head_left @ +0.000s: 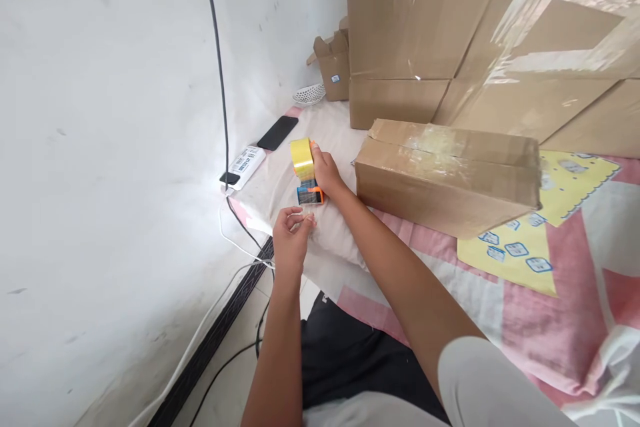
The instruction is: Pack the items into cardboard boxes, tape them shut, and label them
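My right hand [326,170] is wrapped round a tape dispenser [311,193] with an orange and blue-black frame and a yellow roll of tape [301,157] on it. Just below the dispenser's cutting end, my left hand [291,227] pinches a clear strip of tape [309,210] between thumb and forefinger, its other fingers curled. The strip runs up to the dispenser. To the right of both hands, a long brown cardboard box [415,180] lies on the bed, with clear tape over its top seam.
Large taped cartons [400,27] stand behind the box. A black phone [278,133], a white labelled case [247,165] and a white basket [309,94] lie by the wall. Yellow sticker sheets [515,257] are at right. A black cable [218,60] hangs along the wall.
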{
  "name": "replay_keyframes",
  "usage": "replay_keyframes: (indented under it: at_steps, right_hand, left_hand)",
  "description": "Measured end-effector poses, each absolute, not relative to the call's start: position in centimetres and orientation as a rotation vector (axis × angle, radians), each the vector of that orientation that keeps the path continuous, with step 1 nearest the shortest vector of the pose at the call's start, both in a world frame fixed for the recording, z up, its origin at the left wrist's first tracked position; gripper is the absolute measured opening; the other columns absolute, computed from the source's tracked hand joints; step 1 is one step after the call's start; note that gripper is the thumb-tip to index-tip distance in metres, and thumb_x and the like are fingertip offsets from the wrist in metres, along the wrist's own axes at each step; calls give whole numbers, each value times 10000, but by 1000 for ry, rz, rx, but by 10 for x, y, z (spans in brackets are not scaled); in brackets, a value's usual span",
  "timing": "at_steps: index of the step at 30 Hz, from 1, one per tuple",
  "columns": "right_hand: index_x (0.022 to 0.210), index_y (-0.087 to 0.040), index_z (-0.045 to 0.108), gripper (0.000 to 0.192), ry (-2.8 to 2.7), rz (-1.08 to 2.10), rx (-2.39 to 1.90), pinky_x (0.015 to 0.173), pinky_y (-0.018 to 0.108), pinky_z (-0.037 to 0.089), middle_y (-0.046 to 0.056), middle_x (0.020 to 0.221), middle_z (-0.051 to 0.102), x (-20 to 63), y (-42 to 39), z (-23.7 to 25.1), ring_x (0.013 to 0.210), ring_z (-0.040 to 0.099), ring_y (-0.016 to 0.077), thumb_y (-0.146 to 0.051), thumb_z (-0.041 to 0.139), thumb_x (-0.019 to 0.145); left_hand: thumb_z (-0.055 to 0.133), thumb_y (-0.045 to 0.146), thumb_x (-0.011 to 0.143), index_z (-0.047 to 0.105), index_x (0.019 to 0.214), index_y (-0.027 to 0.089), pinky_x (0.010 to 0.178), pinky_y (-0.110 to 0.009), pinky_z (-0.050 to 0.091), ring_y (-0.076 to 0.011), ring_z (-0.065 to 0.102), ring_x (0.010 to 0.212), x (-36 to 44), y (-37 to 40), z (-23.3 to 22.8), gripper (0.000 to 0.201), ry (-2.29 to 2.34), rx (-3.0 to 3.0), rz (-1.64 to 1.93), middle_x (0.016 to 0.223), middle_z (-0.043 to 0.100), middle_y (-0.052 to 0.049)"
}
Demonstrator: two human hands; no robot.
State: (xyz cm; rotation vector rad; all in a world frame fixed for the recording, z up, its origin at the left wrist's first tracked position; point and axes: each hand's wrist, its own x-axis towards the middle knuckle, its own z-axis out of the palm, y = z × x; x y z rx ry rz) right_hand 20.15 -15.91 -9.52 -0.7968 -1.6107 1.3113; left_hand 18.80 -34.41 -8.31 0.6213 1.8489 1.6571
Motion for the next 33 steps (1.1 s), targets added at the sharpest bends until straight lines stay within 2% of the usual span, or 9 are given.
replay_keyframes:
  at_steps: [8,11,15,19,24,27,30,33]
  right_hand:
    - [790,-214,628,606,-1574,1429,-824,709,287,490,22,676,592,204,-163,-92,759,632,190,-643,276,1034]
    - [764,-212,603,595,-1609,1379,-867,804,301,500,42,725,613,204,-165,-91,874,639,206,-627,279,1041]
    - [814,-200,605,522,-1632,1329,-924,979,342,460,84,879,652,202,-166,-91,1073,610,232,-546,308,1068]
    - [849,-176,596,525,-1662,1367,-904,974,371,458,58,817,627,201,-168,-92,985,608,220,-528,286,1086]
    - [816,-172,559,525,-1645,1397,-880,931,381,463,44,775,606,203,-170,-92,882,583,201,-527,283,1087]
    - [722,-205,523,547,-1661,1357,-874,936,418,465,48,723,583,206,-171,-88,849,587,221,-575,307,1061]
    - [624,-235,429,530,-1701,1322,-830,940,422,470,32,625,505,208,-169,-83,807,585,223,-517,320,1059]
    - [615,-251,346,466,-1724,1302,-742,862,386,497,15,593,432,211,-167,-81,747,562,207,-395,305,1056]
  left_hand:
    - [833,411,705,614,967,209,727,-277,528,-189,723,745,189,-364,-83,397,1933,698,1583,772,716,-20]
    - [880,423,638,624,956,207,629,-244,489,-201,719,755,189,-370,-81,462,1934,610,1553,790,721,-33]
    - [929,452,545,618,957,198,502,-188,364,-189,698,749,197,-378,-78,576,1918,420,1516,834,725,-44]
    - [947,459,507,614,974,200,453,-168,279,-164,670,718,209,-387,-79,630,1940,312,1481,856,722,-32]
    - [931,493,512,608,978,202,463,-160,288,-163,680,718,218,-395,-87,638,1919,267,1415,881,718,-28]
    - [930,508,506,590,1033,207,457,-162,285,-169,688,706,219,-398,-92,696,1922,225,1415,881,721,-33]
    - [947,491,500,598,1135,207,480,-182,341,-179,693,697,213,-400,-95,778,1915,245,1430,829,731,-34]
    - [955,497,496,688,1039,170,592,-242,478,-198,700,711,205,-400,-94,688,1885,335,1406,768,736,-60]
